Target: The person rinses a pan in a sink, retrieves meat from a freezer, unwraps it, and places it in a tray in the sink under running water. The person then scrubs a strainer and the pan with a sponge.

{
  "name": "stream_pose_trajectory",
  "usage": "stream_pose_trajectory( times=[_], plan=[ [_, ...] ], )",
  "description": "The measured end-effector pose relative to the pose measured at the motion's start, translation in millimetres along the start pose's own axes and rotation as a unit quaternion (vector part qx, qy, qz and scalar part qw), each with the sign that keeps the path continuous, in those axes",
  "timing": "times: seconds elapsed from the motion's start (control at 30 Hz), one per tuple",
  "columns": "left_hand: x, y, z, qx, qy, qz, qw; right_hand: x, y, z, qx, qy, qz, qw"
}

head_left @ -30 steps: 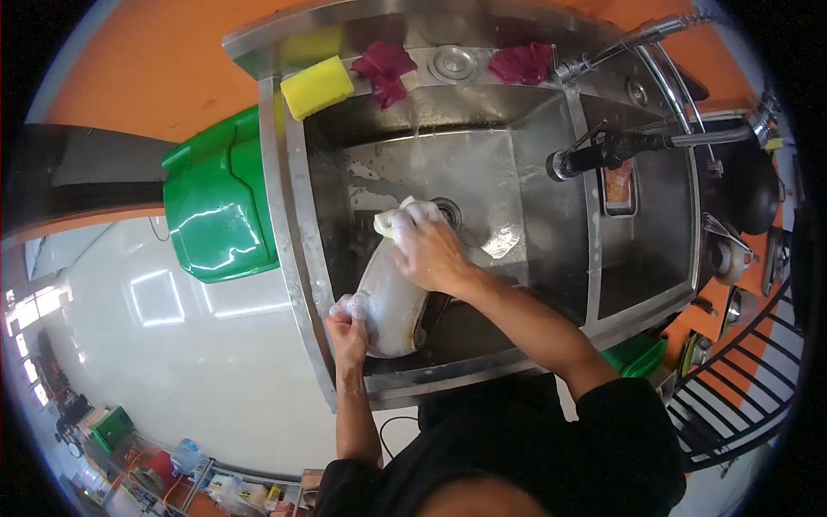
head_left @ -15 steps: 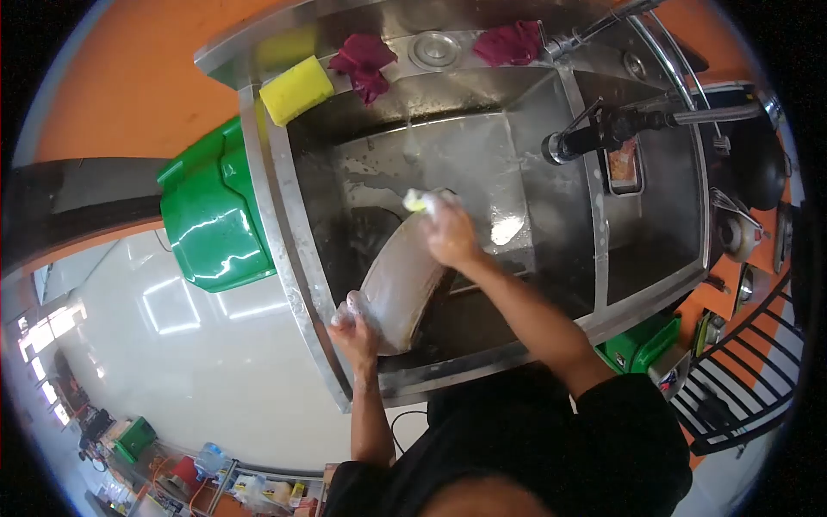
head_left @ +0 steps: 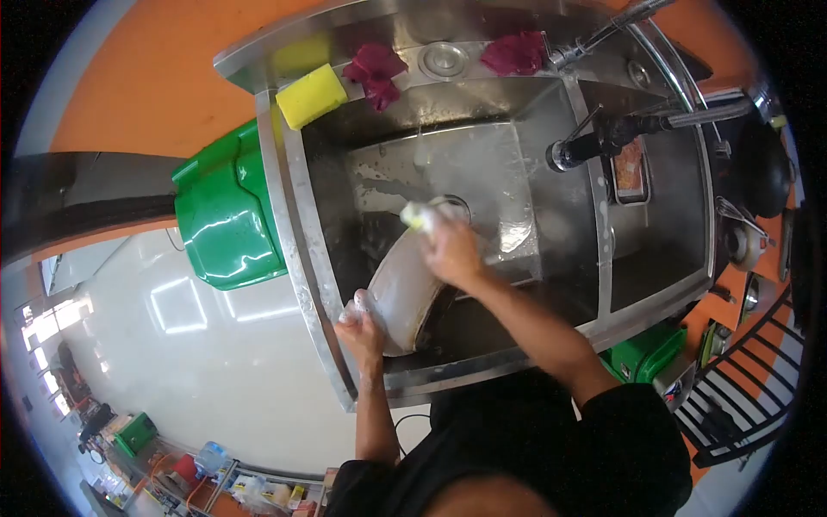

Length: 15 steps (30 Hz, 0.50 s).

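A large pale curved board or tray, wet with suds, stands tilted in the left sink basin. My left hand is closed on its lower left edge, with foam over the fingers. At the upper end of the board, my right hand is wrapped round a soapy yellow-white sponge. That hand is slightly blurred. Behind it the round drain shows in part.
On the back ledge lie a yellow sponge, two dark red cloths and a round metal lid. A black faucet head hangs over the divider. The right basin holds a small food tray. A green bin stands left.
My right hand moved from over the board's upper part toward its far right end with the sponge, then slightly back. My left hand keeps hold of the edge. The camera view shifted slightly.
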State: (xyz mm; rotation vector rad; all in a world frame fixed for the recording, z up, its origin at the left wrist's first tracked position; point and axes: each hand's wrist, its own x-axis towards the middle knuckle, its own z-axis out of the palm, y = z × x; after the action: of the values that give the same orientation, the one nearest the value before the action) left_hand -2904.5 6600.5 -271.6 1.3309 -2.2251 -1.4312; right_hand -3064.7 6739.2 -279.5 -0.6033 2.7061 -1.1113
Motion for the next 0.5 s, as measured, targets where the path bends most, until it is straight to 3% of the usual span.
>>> stream_pose_trajectory(
  times=[0.03, 0.1, 0.2, 0.23, 0.27, 0.37, 0.47, 0.5],
  plan=[
    [0, 2, -4, 0.028, -0.047, -0.033, 0.998, -4, -21, -6, -0.002, 0.033, -0.069, 0.997],
    [-3, -1, 4, 0.008, 0.014, -0.027, 0.999, -6, -45, -12, -0.033, 0.002, -0.12, 0.992],
    [-5, -29, 3, 0.091, 0.062, 0.056, 0.992, 14, -9, 2, -0.005, -0.021, 0.016, 1.0],
    [-4, -16, 3, 0.132, 0.074, 0.094, 0.984, 17, 0, 5, -0.006, -0.033, 0.022, 0.999],
    [-7, -1, 0, 0.003, 0.015, 0.041, 0.999, 17, 9, 7, -0.008, -0.045, 0.03, 0.999],
    [-5, -35, 7, 0.142, 0.113, 0.162, 0.97, 9, -17, 2, -0.055, -0.045, 0.002, 0.998],
    [-5, 4, 0, -0.047, -0.006, 0.05, 0.998, -16, -61, 11, -0.038, -0.024, -0.105, 0.993],
    [-6, 3, 0, -0.044, -0.007, 0.05, 0.998, -21, -67, 15, -0.017, -0.014, -0.147, 0.989]
  ],
)
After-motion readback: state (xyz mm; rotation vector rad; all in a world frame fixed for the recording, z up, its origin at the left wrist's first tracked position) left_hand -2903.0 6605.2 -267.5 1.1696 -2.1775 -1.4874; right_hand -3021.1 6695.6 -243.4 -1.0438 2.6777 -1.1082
